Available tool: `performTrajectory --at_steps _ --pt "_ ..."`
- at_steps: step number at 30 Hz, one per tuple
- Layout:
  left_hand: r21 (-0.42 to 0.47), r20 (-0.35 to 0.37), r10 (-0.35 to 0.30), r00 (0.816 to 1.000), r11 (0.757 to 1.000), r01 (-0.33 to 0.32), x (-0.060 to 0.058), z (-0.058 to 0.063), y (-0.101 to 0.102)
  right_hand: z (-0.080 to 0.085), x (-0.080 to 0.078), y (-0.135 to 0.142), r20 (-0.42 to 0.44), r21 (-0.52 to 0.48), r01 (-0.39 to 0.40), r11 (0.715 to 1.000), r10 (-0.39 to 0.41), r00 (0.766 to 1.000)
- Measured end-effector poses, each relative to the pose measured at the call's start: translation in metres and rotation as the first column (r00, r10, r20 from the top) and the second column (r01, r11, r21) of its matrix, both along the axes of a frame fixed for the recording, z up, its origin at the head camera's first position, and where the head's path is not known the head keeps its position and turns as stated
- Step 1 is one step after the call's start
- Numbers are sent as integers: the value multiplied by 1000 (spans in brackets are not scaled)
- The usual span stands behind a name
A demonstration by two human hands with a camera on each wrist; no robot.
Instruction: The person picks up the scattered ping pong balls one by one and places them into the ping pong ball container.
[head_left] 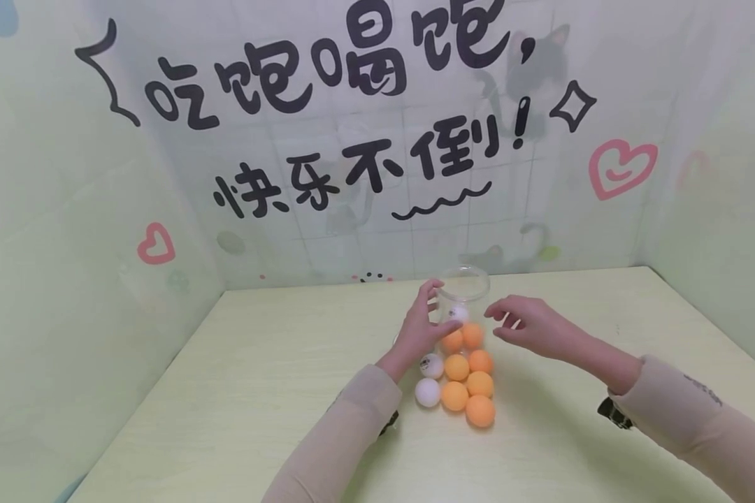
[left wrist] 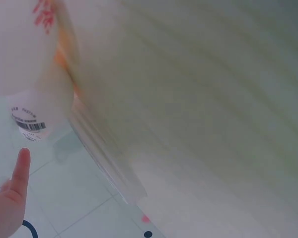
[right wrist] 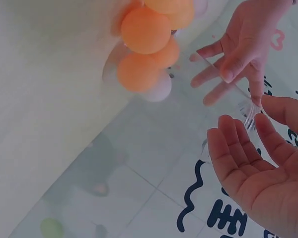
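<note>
A clear plastic jar (head_left: 465, 288) stands near the table's back edge, with a white ball (head_left: 457, 314) and orange balls (head_left: 472, 336) showing through it. My left hand (head_left: 423, 323) holds the jar from its left side, fingers by the rim and thumb across the front. In the right wrist view, that left hand (right wrist: 246, 44) has fingers seen through the clear wall. Just right of the jar is my right hand (head_left: 528, 325), fingers loosely bent, holding nothing. Printed white table tennis balls (left wrist: 39, 106) appear large in the left wrist view.
In front of the jar, several orange balls (head_left: 456, 396) and white balls (head_left: 428, 392) lie grouped on the pale table (head_left: 258, 391). A printed curtain (head_left: 377, 244) with dark lettering hangs behind the table's back edge.
</note>
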State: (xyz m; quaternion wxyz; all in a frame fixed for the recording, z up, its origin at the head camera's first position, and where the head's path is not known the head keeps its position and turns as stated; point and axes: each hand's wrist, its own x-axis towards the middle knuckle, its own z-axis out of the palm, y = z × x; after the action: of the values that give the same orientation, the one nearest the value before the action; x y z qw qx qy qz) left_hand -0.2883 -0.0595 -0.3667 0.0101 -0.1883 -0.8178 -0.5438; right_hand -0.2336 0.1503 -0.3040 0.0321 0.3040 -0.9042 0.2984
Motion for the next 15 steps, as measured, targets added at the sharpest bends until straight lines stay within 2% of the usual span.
performTrajectory --at_steps 5,15 --pt "-5 1 9 1000 1000 -9 1 1 1 -14 10 -4 10 32 -46 998 46 999" --pt "-9 11 8 1000 1000 -8 -1 0 1 -48 35 -20 -72 145 -191 971 203 977"
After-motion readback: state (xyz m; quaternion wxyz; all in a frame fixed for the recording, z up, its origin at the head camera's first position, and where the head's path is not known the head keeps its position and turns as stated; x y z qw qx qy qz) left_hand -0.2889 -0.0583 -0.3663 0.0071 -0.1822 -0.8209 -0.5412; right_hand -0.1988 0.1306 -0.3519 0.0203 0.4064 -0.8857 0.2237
